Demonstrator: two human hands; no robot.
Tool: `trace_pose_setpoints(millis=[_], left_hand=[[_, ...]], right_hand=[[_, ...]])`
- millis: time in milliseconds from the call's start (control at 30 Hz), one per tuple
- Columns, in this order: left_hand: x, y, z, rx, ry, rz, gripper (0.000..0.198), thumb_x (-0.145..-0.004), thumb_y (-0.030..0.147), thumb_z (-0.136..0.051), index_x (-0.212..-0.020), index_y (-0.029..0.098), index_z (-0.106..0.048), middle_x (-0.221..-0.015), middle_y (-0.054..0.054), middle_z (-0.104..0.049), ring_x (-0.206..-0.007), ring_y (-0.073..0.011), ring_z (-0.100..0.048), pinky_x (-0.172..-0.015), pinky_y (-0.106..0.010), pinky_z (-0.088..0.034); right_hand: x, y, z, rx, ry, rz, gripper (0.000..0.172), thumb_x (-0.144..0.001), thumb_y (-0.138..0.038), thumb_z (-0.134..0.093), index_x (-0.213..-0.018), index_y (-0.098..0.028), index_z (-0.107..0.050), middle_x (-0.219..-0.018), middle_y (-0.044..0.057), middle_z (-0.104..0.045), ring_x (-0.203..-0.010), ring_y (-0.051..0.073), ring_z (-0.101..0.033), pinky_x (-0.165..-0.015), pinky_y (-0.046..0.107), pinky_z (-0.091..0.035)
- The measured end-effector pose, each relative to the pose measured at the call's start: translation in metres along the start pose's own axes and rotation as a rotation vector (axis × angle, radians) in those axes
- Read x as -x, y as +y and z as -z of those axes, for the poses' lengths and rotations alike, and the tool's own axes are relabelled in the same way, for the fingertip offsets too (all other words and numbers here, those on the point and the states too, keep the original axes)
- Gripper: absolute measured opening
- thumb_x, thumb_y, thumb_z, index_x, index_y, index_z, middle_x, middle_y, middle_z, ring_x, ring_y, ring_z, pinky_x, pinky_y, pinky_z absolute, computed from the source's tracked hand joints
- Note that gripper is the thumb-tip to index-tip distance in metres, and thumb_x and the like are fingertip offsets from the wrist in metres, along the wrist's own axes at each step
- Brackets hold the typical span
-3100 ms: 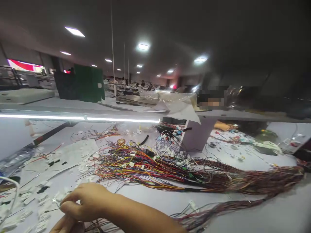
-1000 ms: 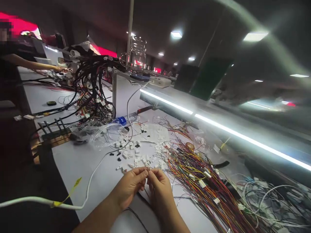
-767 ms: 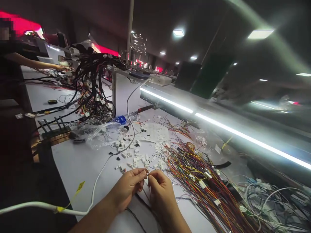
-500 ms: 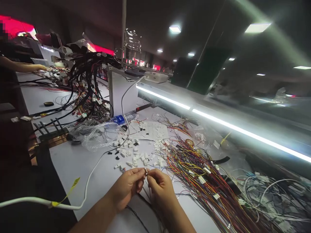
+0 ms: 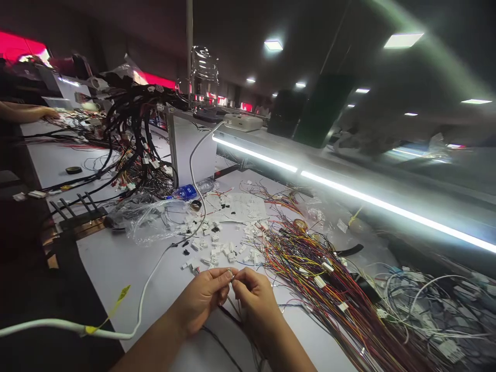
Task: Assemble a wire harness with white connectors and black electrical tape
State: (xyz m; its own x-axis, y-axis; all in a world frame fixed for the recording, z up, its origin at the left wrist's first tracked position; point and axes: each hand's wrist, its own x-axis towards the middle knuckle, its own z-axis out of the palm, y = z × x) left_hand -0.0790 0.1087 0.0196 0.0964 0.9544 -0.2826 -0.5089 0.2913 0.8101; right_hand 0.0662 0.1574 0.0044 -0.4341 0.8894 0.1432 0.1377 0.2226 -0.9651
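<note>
My left hand (image 5: pixel 207 298) is closed in a pinch on a small whitish connector (image 5: pixel 229 270), mostly covered by the fingertips. Meeting it from the other side, my right hand (image 5: pixel 256 294) pinches the end of a thin wire right at that piece; the exact contact is hidden. Dark and grey wires (image 5: pixel 253 351) trail below and between my hands toward the near edge. Just beyond the fingertips, loose white connector housings (image 5: pixel 215 253) are scattered over the white table (image 5: pixel 155 302).
A long bundle of coloured wires (image 5: pixel 329 289) lies to the right. A white cable (image 5: pixel 145 289) crosses the left side, near a plastic bag (image 5: pixel 151 222) and a bottle (image 5: pixel 186 192). Black harnesses (image 5: pixel 135 113) are heaped at the back left, near another person's hand (image 5: pixel 48 112).
The view has shifted slightly, moving the background a little to the left. My hands stay together in almost the same pinch.
</note>
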Motion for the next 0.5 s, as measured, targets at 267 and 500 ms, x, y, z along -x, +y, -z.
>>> trace_pose_setpoints(millis=[267, 500], left_hand=[[-0.004, -0.001, -0.001, -0.308, 0.205, -0.274, 0.026, -0.078, 0.043, -0.069, -0.079, 0.017, -0.072, -0.066, 0.002, -0.049, -0.056, -0.0102, -0.035, -0.054, -0.023, -0.03], [-0.008, -0.003, 0.007, 0.019, 0.362, -0.211, 0.028, -0.064, 0.039, -0.081, -0.08, 0.018, -0.075, -0.078, -0.002, -0.062, -0.073, -0.0127, -0.049, -0.073, -0.022, -0.042]], right_hand=[[-0.001, -0.009, -0.002, 0.147, -0.087, 0.016, 0.025, -0.089, -0.032, -0.049, -0.082, -0.02, -0.07, -0.068, 0.0, -0.064, -0.063, 0.014, -0.055, -0.06, 0.023, -0.041], [0.001, -0.02, 0.006, 0.418, -0.148, 0.095, 0.015, -0.084, -0.025, -0.056, -0.078, -0.022, -0.069, -0.076, 0.003, -0.066, -0.075, 0.019, -0.057, -0.07, 0.029, -0.039]])
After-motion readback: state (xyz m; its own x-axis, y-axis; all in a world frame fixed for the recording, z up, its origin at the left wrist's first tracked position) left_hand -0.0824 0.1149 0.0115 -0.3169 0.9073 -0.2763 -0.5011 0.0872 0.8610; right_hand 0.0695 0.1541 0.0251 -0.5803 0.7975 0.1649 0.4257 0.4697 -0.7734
